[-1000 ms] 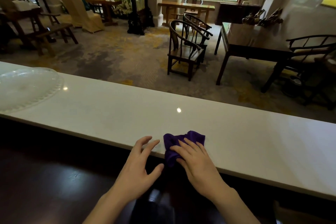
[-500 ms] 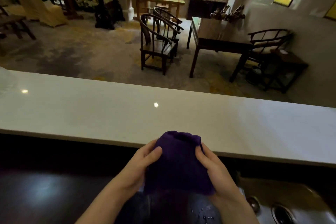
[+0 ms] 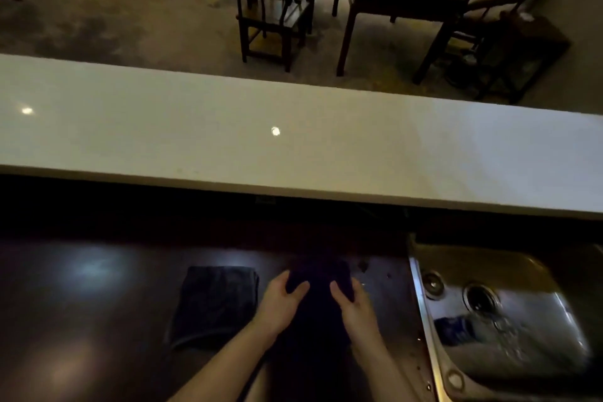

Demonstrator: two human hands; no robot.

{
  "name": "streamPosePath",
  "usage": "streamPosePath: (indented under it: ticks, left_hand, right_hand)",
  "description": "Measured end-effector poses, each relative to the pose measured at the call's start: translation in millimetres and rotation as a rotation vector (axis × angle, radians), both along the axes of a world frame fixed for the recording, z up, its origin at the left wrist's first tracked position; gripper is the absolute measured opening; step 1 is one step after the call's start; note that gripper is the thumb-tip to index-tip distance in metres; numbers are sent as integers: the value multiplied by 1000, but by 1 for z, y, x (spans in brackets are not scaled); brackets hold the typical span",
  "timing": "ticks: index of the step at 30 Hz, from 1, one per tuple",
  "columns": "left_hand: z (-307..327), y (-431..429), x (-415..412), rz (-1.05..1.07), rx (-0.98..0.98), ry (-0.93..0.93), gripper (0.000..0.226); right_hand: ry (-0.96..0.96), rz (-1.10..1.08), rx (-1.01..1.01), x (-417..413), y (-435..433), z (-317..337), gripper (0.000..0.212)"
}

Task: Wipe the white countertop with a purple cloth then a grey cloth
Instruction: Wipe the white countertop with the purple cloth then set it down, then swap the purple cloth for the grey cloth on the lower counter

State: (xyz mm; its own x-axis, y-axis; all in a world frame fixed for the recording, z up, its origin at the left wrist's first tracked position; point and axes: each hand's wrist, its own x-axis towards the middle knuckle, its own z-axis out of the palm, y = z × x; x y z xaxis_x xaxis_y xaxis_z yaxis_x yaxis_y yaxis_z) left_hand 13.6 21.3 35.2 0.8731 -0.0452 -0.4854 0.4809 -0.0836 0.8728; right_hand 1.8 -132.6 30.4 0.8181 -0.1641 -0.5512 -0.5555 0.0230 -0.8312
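Both hands pinch the purple cloth [image 3: 318,290] between them: the left hand [image 3: 279,305] has its thumb on top at the cloth's left edge and its fingers hidden beneath; the right hand [image 3: 354,307] mirrors this at the right edge; so each hand is clamped on the cloth, which reads almost black in the dim light. The cloth sits low over the dark lower counter [image 3: 98,303], below and well short of the white countertop [image 3: 228,140]; whether it rests on the dark surface or hangs just above it I cannot tell. Just beside the left hand lies the grey cloth [image 3: 213,303], folded flat on the same dark surface; to the right is a steel sink [image 3: 509,313] with something blue in its basin.

By my reading the purple pass is over and the step in hand is laying this cloth down to swap for the grey one. To do it well: lower the cloth flat and release both edges together, so it does not bunch; keep it clear of the grey cloth, so no damp or dirt carries over; keep it off the sink edge, where it could slide in; then take the grey cloth by its near edge, keeping the fold, and lift it up over the white lip rather than dragging it against the underside.
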Motion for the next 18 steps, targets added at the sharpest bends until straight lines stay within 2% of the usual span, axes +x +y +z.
streamPosePath:
  ticks: [5, 10, 14, 18]
  left_hand:
    - [-33, -19, -5, -62, 287, 6, 34]
    - [-34, -28, -14, -127, 496, -149, 49]
    - [-32, -13, -20, -153, 596, -201, 56]
    - [-23, 21, -30, -64, 658, -298, 46]
  right_hand:
    - [-70, 103, -351, -4, -2, -30, 23]
    - [-112, 205, -598, -6, -7, -38, 27]
    - [-98, 278, -919, -7, -3, -33, 45]
    - [-354, 300, -972, -11, 22, -27, 50]
